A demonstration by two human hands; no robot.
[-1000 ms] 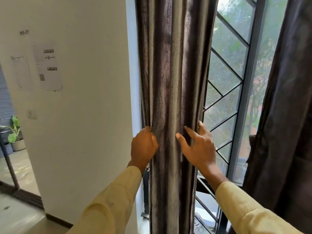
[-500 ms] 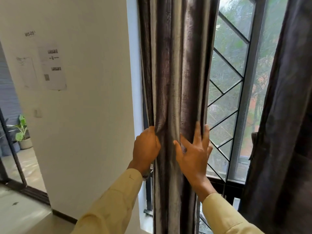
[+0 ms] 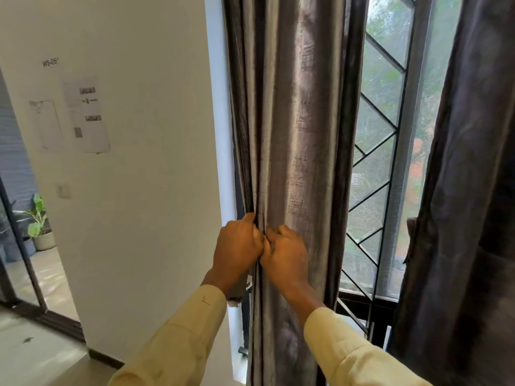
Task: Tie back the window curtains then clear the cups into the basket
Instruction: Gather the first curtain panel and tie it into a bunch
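The left curtain (image 3: 295, 135), grey-brown and shiny, hangs bunched in folds at the left side of the window. My left hand (image 3: 237, 246) grips its left edge at about waist height, fingers curled into the folds. My right hand (image 3: 285, 254) sits right beside it, knuckles touching the left hand, its fingers curled into the cloth. The right curtain (image 3: 468, 190) hangs dark and loose at the right edge of the view. No tie-back, cup or basket is in view.
A window with a black diamond grille (image 3: 376, 168) and mesh screen lies between the curtains. A white wall (image 3: 139, 190) with taped papers (image 3: 86, 115) stands on the left. A glass door and potted plant (image 3: 39, 224) are at far left.
My right hand has moved left from the curtain's right side and closed its fingers into the cloth next to my left hand. The curtain is gathered tighter.
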